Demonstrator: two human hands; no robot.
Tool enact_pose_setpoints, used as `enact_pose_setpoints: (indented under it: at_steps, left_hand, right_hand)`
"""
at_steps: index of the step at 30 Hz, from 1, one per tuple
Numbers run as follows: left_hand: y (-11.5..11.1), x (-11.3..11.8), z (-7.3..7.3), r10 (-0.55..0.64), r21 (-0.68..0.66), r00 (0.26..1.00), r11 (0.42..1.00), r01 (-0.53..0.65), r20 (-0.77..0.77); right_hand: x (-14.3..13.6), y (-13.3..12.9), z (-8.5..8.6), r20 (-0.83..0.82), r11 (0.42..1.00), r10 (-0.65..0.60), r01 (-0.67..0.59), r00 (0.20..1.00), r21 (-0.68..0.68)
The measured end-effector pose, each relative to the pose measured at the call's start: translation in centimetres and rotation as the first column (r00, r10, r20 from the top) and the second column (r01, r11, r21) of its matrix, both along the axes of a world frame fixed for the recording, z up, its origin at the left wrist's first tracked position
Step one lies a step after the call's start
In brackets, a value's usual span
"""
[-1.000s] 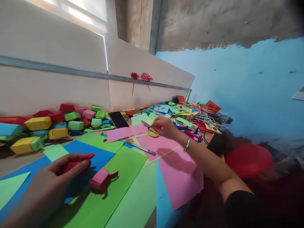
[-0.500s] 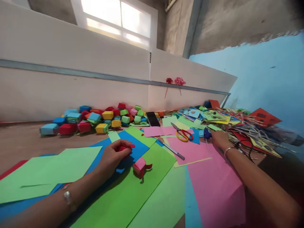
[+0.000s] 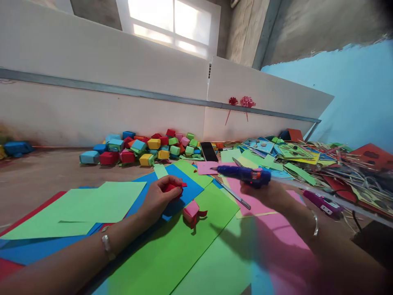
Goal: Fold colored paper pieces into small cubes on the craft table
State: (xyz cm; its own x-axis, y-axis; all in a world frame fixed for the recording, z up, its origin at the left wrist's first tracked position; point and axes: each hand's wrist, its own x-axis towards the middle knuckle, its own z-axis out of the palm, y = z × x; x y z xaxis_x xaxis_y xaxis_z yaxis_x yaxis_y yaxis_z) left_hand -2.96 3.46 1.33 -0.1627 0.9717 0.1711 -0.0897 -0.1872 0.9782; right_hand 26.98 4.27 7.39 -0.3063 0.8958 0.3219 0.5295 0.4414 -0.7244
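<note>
My left hand (image 3: 164,196) is closed around a small red folded paper piece (image 3: 175,189), mostly covered by the fingers, above a blue sheet (image 3: 187,194). In my right hand (image 3: 267,194) is a blue glue gun (image 3: 245,174), raised over the papers with its nozzle pointing left; hand and gun are slightly blurred. Between the hands, a small pink paper box (image 3: 192,209) with red strips lies on a green sheet (image 3: 184,250). A silver pen (image 3: 235,194) rests just behind it, below the gun's nozzle.
Several coloured paper boxes (image 3: 138,148) are heaped by the white wall, beside a black phone (image 3: 208,151). At the right are a purple glue gun (image 3: 324,203) and a pile of cards and sticks (image 3: 294,151). Light green sheets (image 3: 101,200) lie at the left.
My right hand has lifted the blue glue gun from beside the card pile and brought it left over the papers. The purple glue gun has come into view. My left hand keeps its hold.
</note>
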Motion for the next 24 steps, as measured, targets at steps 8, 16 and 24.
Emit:
enact_pose_setpoints:
  at_steps: [8,16,24]
  left_hand:
    - [-0.3,0.4,0.4,-0.035,0.069,0.996,0.997,0.041,-0.084]
    - [-0.2,0.2,0.0,-0.053,0.142,0.988,0.987,0.073,-0.142]
    - [-0.3,0.4,0.1,-0.053,0.154,0.99,0.985,0.073,-0.134]
  right_hand:
    - [-5.2,-1.7,-1.9,-0.037,0.976,0.144,-0.148,0.989,-0.162]
    - [-5.6,-1.5,-2.6,0.043,0.98,0.12,-0.112,0.992,-0.163]
    - [-5.6,-0.9,-3.3,0.062,0.981,0.13,-0.119,0.99,-0.156]
